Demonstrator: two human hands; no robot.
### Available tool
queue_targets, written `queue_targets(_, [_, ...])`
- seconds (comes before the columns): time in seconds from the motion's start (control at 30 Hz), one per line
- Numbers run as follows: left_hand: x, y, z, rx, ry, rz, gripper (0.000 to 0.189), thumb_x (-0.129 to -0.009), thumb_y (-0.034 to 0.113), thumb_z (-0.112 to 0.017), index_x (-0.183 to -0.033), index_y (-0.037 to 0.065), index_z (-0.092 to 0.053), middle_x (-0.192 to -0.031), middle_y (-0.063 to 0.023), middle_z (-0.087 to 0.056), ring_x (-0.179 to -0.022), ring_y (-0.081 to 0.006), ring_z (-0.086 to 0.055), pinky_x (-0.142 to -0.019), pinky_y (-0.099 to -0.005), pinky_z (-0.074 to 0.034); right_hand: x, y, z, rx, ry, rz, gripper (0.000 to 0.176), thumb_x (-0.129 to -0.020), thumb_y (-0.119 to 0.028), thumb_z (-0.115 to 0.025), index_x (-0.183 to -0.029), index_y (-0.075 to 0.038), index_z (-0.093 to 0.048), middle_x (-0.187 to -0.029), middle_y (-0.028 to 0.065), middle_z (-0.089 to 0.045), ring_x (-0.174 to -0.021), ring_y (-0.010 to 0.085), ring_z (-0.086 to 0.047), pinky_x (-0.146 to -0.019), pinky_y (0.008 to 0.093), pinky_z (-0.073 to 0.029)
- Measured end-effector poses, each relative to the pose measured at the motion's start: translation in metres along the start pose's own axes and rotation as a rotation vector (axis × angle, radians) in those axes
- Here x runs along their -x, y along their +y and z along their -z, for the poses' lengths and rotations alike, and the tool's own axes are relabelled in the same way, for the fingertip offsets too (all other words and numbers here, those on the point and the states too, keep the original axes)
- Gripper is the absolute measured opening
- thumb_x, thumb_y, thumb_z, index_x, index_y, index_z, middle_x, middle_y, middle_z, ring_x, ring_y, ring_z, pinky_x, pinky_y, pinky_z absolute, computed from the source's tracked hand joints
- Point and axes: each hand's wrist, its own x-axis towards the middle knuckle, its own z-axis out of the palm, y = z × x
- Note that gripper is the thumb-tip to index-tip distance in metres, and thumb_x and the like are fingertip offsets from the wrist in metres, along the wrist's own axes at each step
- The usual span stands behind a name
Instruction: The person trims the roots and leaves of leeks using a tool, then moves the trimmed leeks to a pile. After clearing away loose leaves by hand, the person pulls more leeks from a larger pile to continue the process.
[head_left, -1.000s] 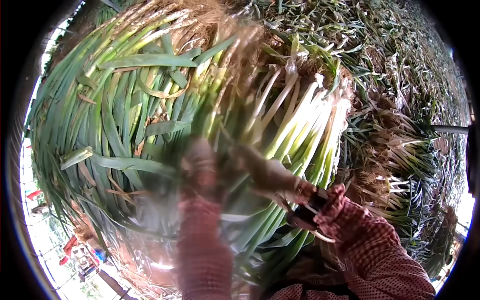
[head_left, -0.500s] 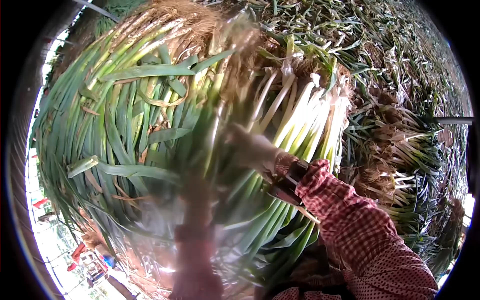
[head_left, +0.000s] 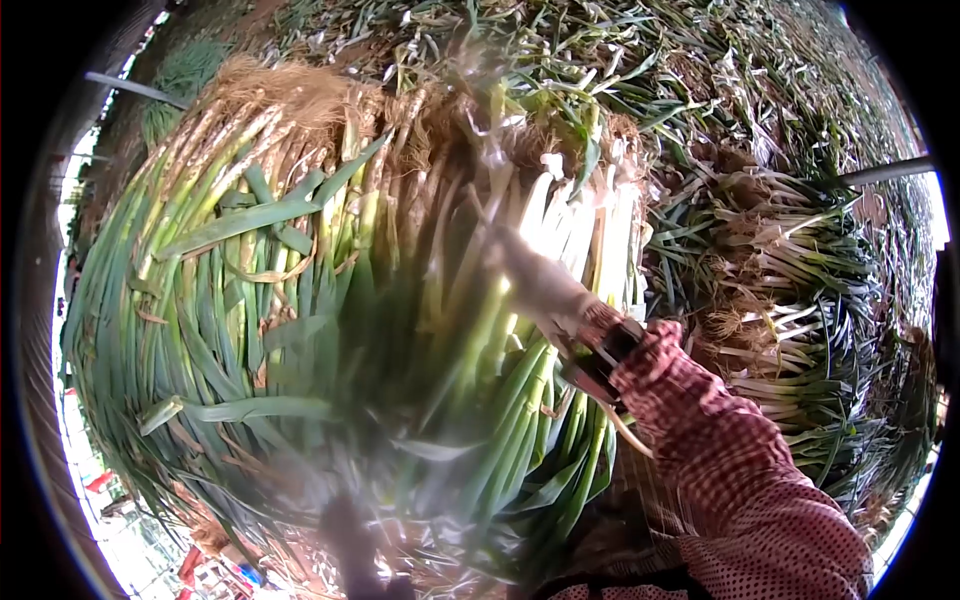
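My right hand (head_left: 530,265) reaches in from the lower right over the pale stems of peeled leeks (head_left: 572,215). Its fingers are smeared by blur, so I cannot make out whether they grip a stalk. My left hand (head_left: 345,530) is a dark blurred shape at the bottom, by the leaf ends, with its fingers unreadable. A broad pile of unpeeled leeks (head_left: 215,240) lies to the left, brown roots at the top and green leaves running down. Loose cut leaves lie across it. Haze in the lower middle hides part of the leaves.
Bundled leeks (head_left: 775,300) with roots lie in a row at the right. Leaf scraps (head_left: 690,60) cover the ground behind. Metal bars (head_left: 885,172) stick in at the right and upper left. A checked sleeve (head_left: 725,440) covers my right arm.
The view has shifted, and the large pile sits further left and lower. My left hand has dropped toward the bottom edge. My right hand stays over the pale stems, slightly further right in view.
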Motion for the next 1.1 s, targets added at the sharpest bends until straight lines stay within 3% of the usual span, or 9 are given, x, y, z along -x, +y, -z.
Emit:
queue_targets(0.07, [-0.091, 0.077, -0.036, 0.713, 0.044, 0.224, 0.017, -0.098, 0.013, -0.062, -0.105, -0.001, -0.07, -0.084, -0.0101, -0.069, -0.074, -0.0183, -0.063, -0.072, -0.0308, -0.052, -0.02, 0.006, -0.007, -0.035, 0.051, -0.063, 0.09, -0.084, 0.013, -0.054, -0.161, -0.016, -0.019, -0.122, 0.0204, -0.064, -0.062, 0.0171, -0.059, -0.047, 0.0248, -0.053])
queue_targets(0.13, [-0.176, 0.127, -0.066, 0.425, 0.007, -0.055, 0.017, -0.097, 0.013, -0.063, -0.108, 0.003, -0.069, -0.085, -0.0117, -0.068, -0.076, -0.015, -0.064, -0.071, -0.032, -0.052, -0.043, 0.022, -0.028, 0.004, 0.081, -0.034, 0.09, -0.082, 0.012, -0.055, -0.161, -0.016, -0.022, -0.117, 0.0163, -0.065, -0.064, 0.0168, -0.061, -0.049, 0.0259, -0.053])
queue_targets(0.23, [-0.248, 0.176, -0.108, 0.018, -0.197, -0.034, 0.021, -0.093, 0.017, -0.065, -0.101, -0.003, -0.066, -0.098, -0.026, -0.07, -0.089, -0.0447, -0.066, -0.08, -0.0452, -0.052, -0.037, -0.003, -0.006, 0.04, -0.039, -0.241, 0.091, -0.079, 0.01, -0.058, -0.16, -0.015, -0.025, -0.12, 0.0128, -0.065, -0.075, 0.0167, -0.065, -0.058, 0.0291, -0.056])
queue_targets(0.37, [-0.254, 0.18, -0.119, -0.044, -0.327, 0.03, 0.023, -0.096, 0.02, -0.063, -0.102, -0.002, -0.062, -0.089, -0.0228, -0.068, -0.077, -0.0384, -0.064, -0.072, -0.0443, -0.051, 0.004, -0.03, 0.007, -0.09, -0.153, -0.267, 0.095, -0.079, 0.007, -0.065, -0.161, -0.015, -0.023, -0.135, 0.0171, -0.06, -0.079, 0.021, -0.069, -0.06, 0.0297, -0.059])
queue_targets(0.43, [-0.247, 0.166, -0.126, 0.125, -0.322, 0.087, 0.023, -0.097, 0.022, -0.062, -0.102, -0.001, -0.061, -0.084, -0.0212, -0.067, -0.072, -0.0352, -0.064, -0.067, -0.0438, -0.05, 0.035, -0.006, -0.011, -0.028, -0.194, -0.046, 0.097, -0.082, 0.009, -0.058, -0.164, -0.017, -0.013, -0.141, 0.0236, -0.055, -0.069, 0.0222, -0.067, -0.052, 0.0277, -0.058])
queue_targets(0.63, [-0.167, 0.136, -0.073, 0.216, -0.235, 0.048, 0.027, -0.1, 0.025, -0.059, -0.105, -0.001, -0.057, -0.085, -0.0252, -0.065, -0.073, -0.0387, -0.065, -0.066, -0.0453, -0.051, 0.135, -0.097, 0.022, -0.125, -0.432, -0.345, 0.096, -0.085, 0.014, -0.047, -0.164, -0.017, -0.004, -0.149, 0.0286, -0.047, -0.062, 0.0205, -0.063, -0.047, 0.0229, -0.055])
queue_targets(0.83, [-0.067, 0.126, -0.011, 0.022, -0.486, 0.197, 0.037, -0.098, 0.021, -0.057, -0.125, -0.003, -0.052, -0.099, -0.0345, -0.063, -0.089, -0.0515, -0.062, -0.076, -0.051, -0.051, 0.078, -0.043, -0.022, -0.22, -0.292, -0.162, 0.091, -0.085, 0.009, -0.053, -0.163, -0.017, -0.013, -0.112, 0.0196, -0.062, -0.063, 0.0203, -0.062, -0.05, 0.0272, -0.056])
queue_targets(0.93, [-0.02, 0.106, -0.015, 0.196, -0.182, -0.125, 0.028, -0.096, 0.016, -0.059, -0.118, -0.001, -0.053, -0.093, -0.033, -0.064, -0.085, -0.0515, -0.064, -0.069, -0.0523, -0.052, 0.077, -0.048, -0.023, -0.14, -0.343, -0.2, 0.092, -0.085, 0.007, -0.056, -0.163, -0.018, -0.014, -0.1, 0.0163, -0.065, -0.063, 0.0189, -0.061, -0.049, 0.0278, -0.055])
queue_targets(1.1, [0.072, 0.084, 0.051, 0.065, -0.187, -0.06, 0.025, -0.098, 0.022, -0.06, -0.101, -0.003, -0.056, -0.08, -0.0246, -0.062, -0.07, -0.0405, -0.063, -0.061, -0.0501, -0.048, 0.114, -0.07, 0.034, 0.113, -0.341, -0.336, 0.093, -0.083, 0.007, -0.057, -0.163, -0.019, -0.016, -0.097, 0.0136, -0.065, -0.062, 0.0151, -0.059, -0.048, 0.0276, -0.054])
